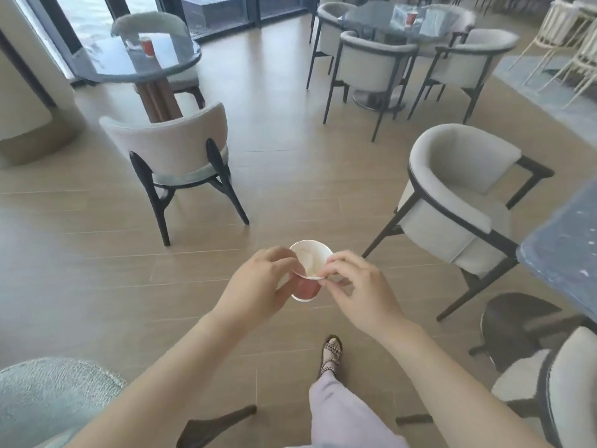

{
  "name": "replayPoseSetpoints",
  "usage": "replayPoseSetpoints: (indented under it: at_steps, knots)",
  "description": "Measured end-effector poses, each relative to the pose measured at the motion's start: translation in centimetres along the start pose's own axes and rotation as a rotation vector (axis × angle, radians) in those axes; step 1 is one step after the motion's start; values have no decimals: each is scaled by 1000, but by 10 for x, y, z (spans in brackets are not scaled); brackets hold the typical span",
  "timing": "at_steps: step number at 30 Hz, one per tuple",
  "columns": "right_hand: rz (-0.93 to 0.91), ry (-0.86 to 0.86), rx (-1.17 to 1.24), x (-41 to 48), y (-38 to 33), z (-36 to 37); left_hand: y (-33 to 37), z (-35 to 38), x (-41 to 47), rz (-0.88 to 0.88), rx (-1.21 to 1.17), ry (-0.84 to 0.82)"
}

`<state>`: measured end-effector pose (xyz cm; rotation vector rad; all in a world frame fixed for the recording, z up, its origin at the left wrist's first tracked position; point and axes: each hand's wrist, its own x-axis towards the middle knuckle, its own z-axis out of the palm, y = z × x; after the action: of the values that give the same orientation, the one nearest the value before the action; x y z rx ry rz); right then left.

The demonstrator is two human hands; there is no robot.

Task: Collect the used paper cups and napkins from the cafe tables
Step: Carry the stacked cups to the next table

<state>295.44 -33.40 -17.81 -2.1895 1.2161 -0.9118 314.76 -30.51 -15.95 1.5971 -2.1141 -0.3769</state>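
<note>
The person holds a paper cup (311, 261) out in front, up in the air over the wood floor (284, 163). The cup is red outside and white inside, and its open mouth tips up and away. Something pale lies inside it, but I cannot tell if it is a napkin. The left hand (258, 286) wraps round the side of the cup, with its fingers curled on it. The right hand (358, 289) pinches the near rim of the cup between thumb and first finger. Its other fingers are bent loosely.

A second red cup (148, 46) stands upright on the round table (106, 64) at the far left. A pale chair (168, 147) stands just by that table. A third red cup (411, 18) stands on the far table (365, 17) at the top, with grey chairs round it. Some light, see-through stuff lies beside that cup — too blurry to name.

At the right edge is the corner of a dark blue table (568, 240), with a grey armchair (452, 202) beside it. Below the hands, one foot in a woven sandal (331, 354) is on the floor.
</note>
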Motion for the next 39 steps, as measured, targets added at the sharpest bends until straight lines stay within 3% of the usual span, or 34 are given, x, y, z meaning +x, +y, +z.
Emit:
replayPoseSetpoints:
  at_steps: [14,28,39]
  knots:
    - [-53,-29,4,332,171,-35,-101,7,352,-64,16,78]
    - [-140,-44,62,680,262,27,-292,-44,635,-152,29,184]
    - [-154,15,95,913,323,56,-417,-84,843,-96,11,225]
